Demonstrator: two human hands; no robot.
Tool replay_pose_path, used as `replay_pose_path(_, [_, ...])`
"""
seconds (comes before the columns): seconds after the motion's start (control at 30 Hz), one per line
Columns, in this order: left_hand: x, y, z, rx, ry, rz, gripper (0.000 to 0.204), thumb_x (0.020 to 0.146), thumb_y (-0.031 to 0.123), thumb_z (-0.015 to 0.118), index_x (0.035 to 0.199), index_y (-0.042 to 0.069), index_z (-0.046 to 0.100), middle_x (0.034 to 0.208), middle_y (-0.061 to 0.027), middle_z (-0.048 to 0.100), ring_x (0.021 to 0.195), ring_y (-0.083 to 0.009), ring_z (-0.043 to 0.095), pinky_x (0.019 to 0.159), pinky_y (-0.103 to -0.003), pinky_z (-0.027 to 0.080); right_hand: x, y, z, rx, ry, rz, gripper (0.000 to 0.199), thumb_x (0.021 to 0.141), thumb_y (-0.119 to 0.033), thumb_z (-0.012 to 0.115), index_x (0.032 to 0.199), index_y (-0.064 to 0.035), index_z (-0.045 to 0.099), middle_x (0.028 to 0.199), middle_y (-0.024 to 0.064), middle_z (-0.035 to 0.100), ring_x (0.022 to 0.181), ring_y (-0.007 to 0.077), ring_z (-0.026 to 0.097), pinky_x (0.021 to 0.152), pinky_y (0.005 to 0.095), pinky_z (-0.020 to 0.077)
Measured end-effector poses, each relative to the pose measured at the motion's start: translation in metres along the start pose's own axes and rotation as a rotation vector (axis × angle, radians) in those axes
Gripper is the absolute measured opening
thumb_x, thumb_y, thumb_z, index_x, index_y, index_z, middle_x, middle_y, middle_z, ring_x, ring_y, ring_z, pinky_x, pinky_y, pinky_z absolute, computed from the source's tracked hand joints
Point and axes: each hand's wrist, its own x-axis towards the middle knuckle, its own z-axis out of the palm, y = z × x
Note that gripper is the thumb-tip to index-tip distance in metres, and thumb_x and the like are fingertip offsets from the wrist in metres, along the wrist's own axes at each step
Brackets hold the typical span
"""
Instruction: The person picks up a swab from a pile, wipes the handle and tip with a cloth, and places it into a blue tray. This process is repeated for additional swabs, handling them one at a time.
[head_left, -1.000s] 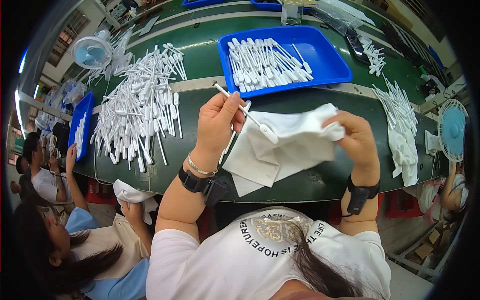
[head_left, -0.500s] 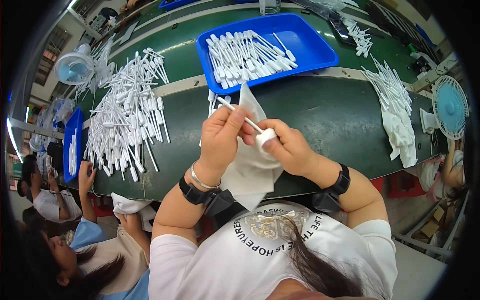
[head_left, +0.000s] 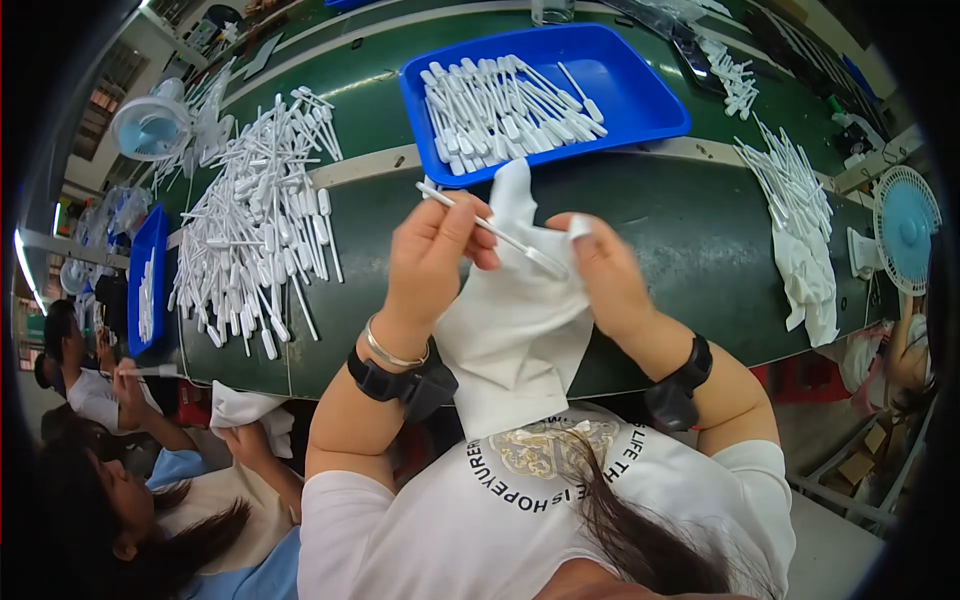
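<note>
The left hand's (head_left: 432, 250) grip pinches a white dropper (head_left: 490, 222), fat end toward 4 o'clock, over the white cloth (head_left: 515, 345). The right hand (head_left: 614, 285), blurry, pinches the cloth. The cloth hangs over the green counter's (head_left: 690, 245) near edge at 6 o'clock. Wide counter gives room at 3 o'clock. A dropper pile (head_left: 255, 220) sits at 10 o'clock. At 12 o'clock, a blue tray (head_left: 645, 105) holds many droppers, bunched toward its 9 o'clock side.
</note>
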Motion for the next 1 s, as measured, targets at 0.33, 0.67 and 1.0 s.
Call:
replay_pose_path(0.33, [-0.008, -0.014, 0.011, 0.116, -0.144, 0.166, 0.018, 0.092, 0.013, 0.042, 0.094, -0.002, 0.052, 0.079, -0.0085, 0.058, 0.065, -0.0122, 0.057, 0.061, -0.024, 0.048, -0.002, -0.011, -0.002, -0.155, -0.351, -0.008, 0.021, 0.092, -0.020, 0.043, 0.098, -0.0023, 0.053, 0.089, 0.0011, 0.055, 0.081, 0.0072, 0.049, 0.072, 0.0233, 0.0420])
replay_pose_path(0.67, [-0.011, -0.009, 0.009, 0.399, -0.262, 0.311, 0.013, 0.089, 0.005, 0.045, 0.094, -0.003, 0.053, 0.086, -0.0110, 0.058, 0.070, -0.0142, 0.058, 0.064, -0.025, 0.048, -0.003, -0.006, -0.001, -0.306, -0.267, -0.123, 0.018, 0.090, -0.017, 0.046, 0.096, -0.0026, 0.054, 0.083, 0.0012, 0.058, 0.071, 0.0090, 0.052, 0.064, 0.0229, 0.0425])
replay_pose_path(1.0, [-0.002, 0.021, -0.016, 0.387, -0.164, 0.089, 0.006, 0.080, -0.001, 0.057, 0.085, -0.004, 0.058, 0.075, -0.0093, 0.059, 0.059, -0.0125, 0.057, 0.055, -0.022, 0.048, 0.006, -0.024, -0.014, -0.440, -0.119, -0.245, 0.015, 0.088, -0.017, 0.048, 0.086, -0.0035, 0.055, 0.074, 0.0018, 0.058, 0.064, 0.0091, 0.053, 0.058, 0.0217, 0.0412])
